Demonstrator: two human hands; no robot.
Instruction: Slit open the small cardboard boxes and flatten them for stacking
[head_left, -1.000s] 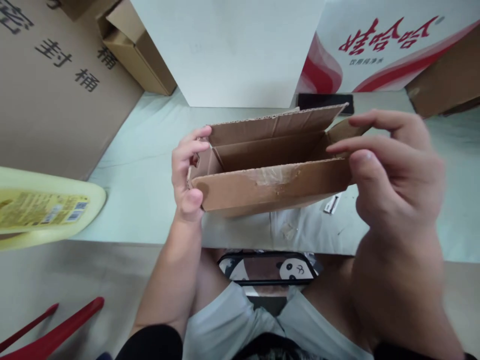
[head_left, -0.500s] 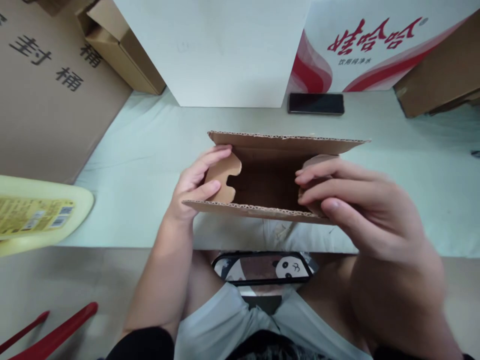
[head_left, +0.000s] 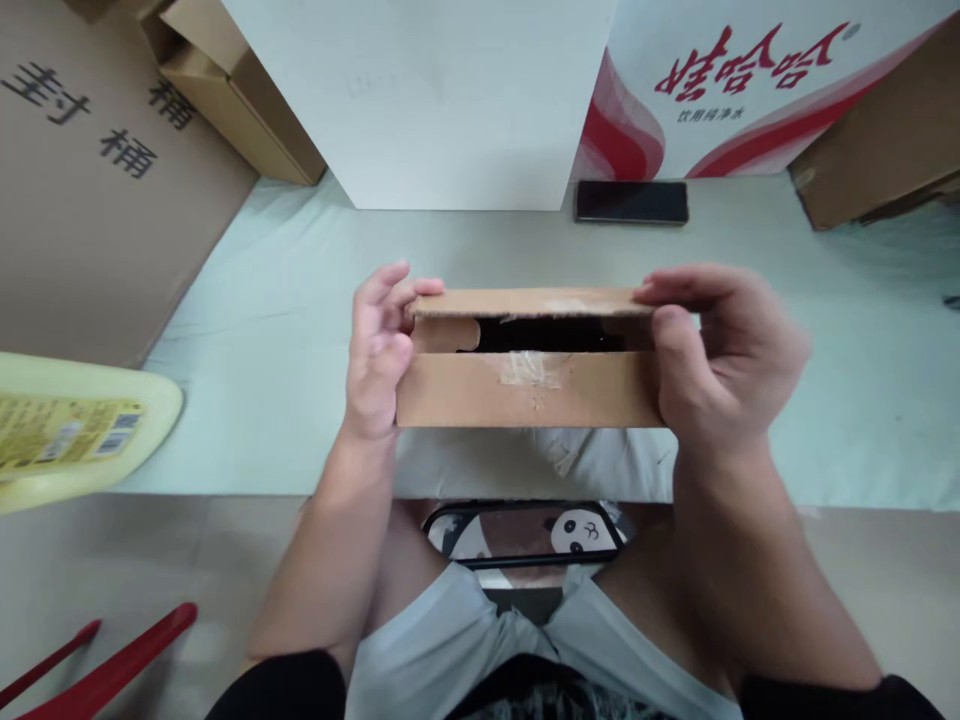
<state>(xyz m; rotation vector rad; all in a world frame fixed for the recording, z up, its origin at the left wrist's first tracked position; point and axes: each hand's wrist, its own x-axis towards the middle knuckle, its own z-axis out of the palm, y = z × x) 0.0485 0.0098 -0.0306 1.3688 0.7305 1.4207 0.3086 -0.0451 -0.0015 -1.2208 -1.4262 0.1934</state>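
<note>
A small brown cardboard box (head_left: 480,395) stands on the cloth-covered surface in front of me. Its two long flaps are folded inward, leaving a dark slot between them. A strip of clear tape clings to the near flap. At the left end, my left hand (head_left: 379,350) has its fingers curled about the far flap's corner and its thumb by the near one; part of an inner side flap shows beside it. My right hand (head_left: 724,345) grips the right end, thumb and fingers on the edges of the long flaps. The box's inside is too dark to make out.
Behind the box stand a white panel (head_left: 450,110) and a white-and-red carton (head_left: 720,145), with a black phone (head_left: 631,202) before the carton. Large brown cartons (head_left: 82,230) rise at left. A yellow bottle (head_left: 154,420) juts in from the left edge.
The long flaps have swung from upright to nearly level, narrowing the opening. My right hand has moved from the right inner side flap to the long flaps' right ends.
</note>
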